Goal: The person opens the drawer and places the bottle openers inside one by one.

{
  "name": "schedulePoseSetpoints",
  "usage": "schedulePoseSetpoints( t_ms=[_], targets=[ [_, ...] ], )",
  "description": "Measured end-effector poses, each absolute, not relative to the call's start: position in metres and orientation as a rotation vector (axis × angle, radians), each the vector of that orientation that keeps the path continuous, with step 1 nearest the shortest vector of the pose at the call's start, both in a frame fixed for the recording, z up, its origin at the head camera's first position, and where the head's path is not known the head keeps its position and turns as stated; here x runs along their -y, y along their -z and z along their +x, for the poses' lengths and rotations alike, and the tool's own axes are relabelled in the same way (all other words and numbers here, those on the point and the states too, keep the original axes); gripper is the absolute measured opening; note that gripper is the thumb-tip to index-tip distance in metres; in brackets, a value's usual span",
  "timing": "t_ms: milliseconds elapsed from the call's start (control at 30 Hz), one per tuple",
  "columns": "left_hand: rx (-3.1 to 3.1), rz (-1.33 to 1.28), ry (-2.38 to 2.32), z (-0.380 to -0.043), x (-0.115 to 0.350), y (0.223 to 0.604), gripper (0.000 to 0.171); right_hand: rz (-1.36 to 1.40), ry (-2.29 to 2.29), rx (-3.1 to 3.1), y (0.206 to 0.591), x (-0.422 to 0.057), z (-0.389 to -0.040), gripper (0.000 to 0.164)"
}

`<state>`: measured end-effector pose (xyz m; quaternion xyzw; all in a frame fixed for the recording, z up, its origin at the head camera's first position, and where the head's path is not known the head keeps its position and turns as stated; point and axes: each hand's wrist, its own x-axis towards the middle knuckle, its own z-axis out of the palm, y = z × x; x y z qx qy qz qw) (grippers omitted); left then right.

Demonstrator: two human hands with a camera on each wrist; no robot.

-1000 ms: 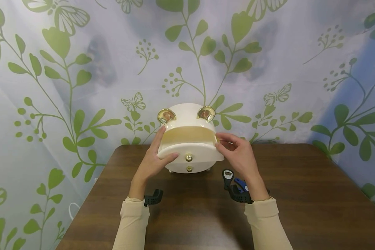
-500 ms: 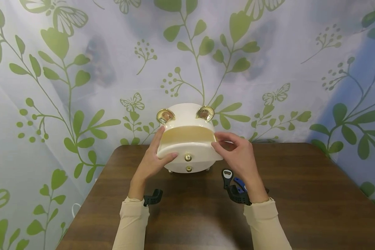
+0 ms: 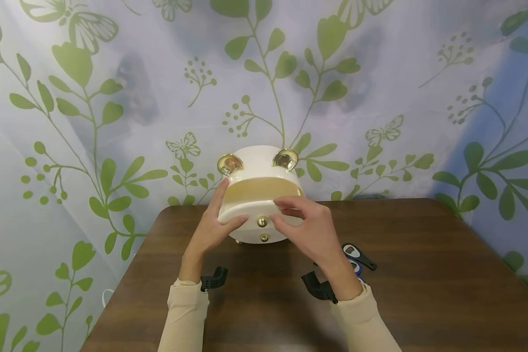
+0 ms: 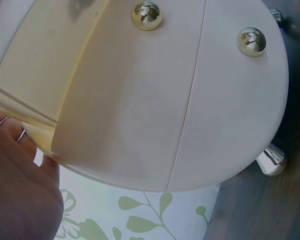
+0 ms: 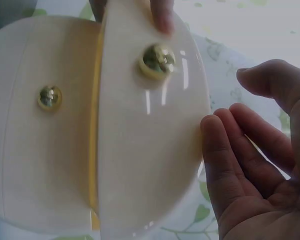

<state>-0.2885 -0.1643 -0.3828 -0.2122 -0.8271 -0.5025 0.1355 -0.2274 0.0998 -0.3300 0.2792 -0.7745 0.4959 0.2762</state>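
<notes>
A white rounded drawer box (image 3: 259,159) with gold ears stands toward the back of the table. Its upper drawer (image 3: 248,209) is pulled out, with a gold knob (image 3: 262,222) on its front; a second knob (image 4: 251,42) sits below. My left hand (image 3: 207,230) grips the drawer's left side, thumb on the front and fingers along the side. Before the drawer's right half is my right hand (image 3: 310,227), holding nothing, its thumb and fingers bent and apart. In the right wrist view its fingertips (image 5: 214,125) are right at the rim of the drawer front.
On the brown table (image 3: 422,274), right of my right forearm, lie a black-handled bottle opener (image 3: 351,251) and a blue one (image 3: 355,267), partly hidden by the wrist. A leaf-patterned cloth (image 3: 158,98) hangs close behind the box.
My right hand has moved left from the drawer's right edge to in front of it, baring the black-handled opener. The left hand keeps its place, and the drawer remains pulled out.
</notes>
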Motion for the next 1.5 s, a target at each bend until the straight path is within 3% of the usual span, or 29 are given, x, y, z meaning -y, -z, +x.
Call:
schedulePoseSetpoints(
  t_ms=[433, 733, 1500],
  targets=[
    [2.375, -0.637, 1.462, -0.288, 0.165, 0.384, 0.097, 0.753, -1.184, 2.236, 0.336, -0.081, -0.221, 0.026],
    [2.379, -0.628, 1.464, -0.287, 0.165, 0.383, 0.098, 0.771, -1.036, 2.271, 0.341, -0.079, -0.224, 0.016],
    [2.392, -0.604, 1.425, -0.289, 0.165, 0.384, 0.1, 0.787, -1.024, 2.152, 0.353, -0.074, -0.229, 0.013]
  ],
)
